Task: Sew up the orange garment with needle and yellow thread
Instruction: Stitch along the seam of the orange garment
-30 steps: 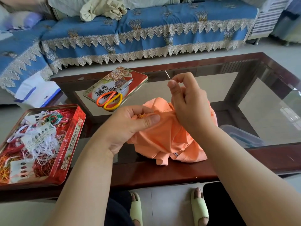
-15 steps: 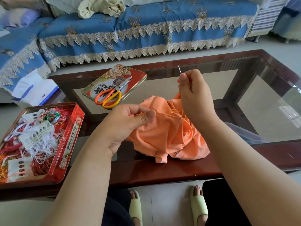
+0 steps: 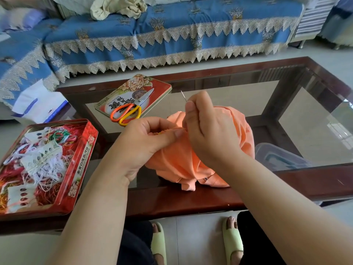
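Pinching the seam edge, the left hand (image 3: 147,138) bunches the orange garment (image 3: 193,161) between thumb and curled fingers, just above the counter (image 3: 191,199). The right hand (image 3: 208,129) nips the needle (image 3: 184,96) between fingertips, steel tip poking up and away above the knuckles. Yellow thread (image 3: 162,132) shows only as a small bright fleck at the left thumb; the run to the needle is too fine to trace. My read: mid-stitch, with the needle out of the cloth. Next move calls for drawing the thread snug, then turning the point back down into the fabric right beside the left thumb, without pricking it. Scissors (image 3: 131,109) wait on the tin lid (image 3: 152,87) just beyond.
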